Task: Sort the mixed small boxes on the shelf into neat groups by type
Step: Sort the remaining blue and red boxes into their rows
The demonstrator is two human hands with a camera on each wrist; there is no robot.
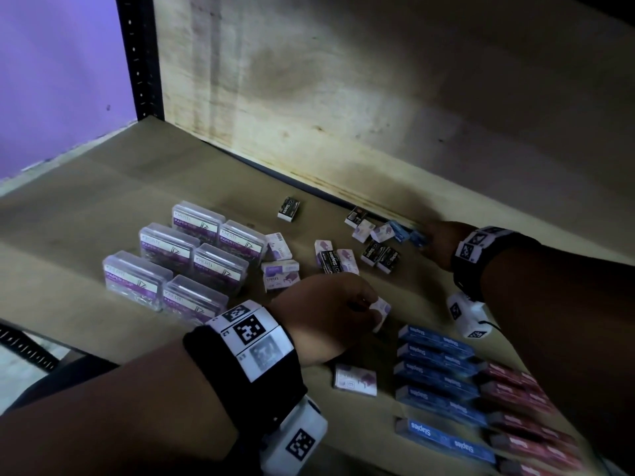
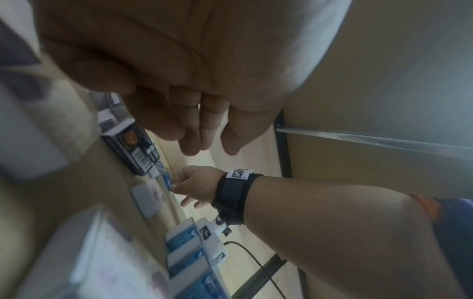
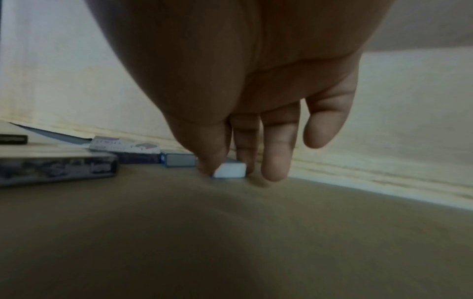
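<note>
Small boxes lie mixed on the brown shelf (image 1: 103,207). My right hand (image 1: 433,240) reaches to the back wall and pinches a small blue box (image 3: 230,172) between thumb and fingers; the same blue box (image 1: 417,238) touches the shelf. My left hand (image 1: 369,307) hovers mid-shelf just left of a small white and purple box (image 1: 382,310). Its fingers (image 2: 194,137) hang loosely curled with nothing between them. Two black staples boxes (image 1: 379,256) and other white and purple boxes (image 1: 280,269) are scattered between the hands.
Several clear paper clip cases (image 1: 171,266) stand grouped at the left. Long blue Staples boxes (image 1: 436,372) and red boxes (image 1: 522,407) lie in rows at the front right. Another white and purple box (image 1: 355,379) lies below my left wrist. The wooden back wall (image 1: 378,97) bounds the shelf.
</note>
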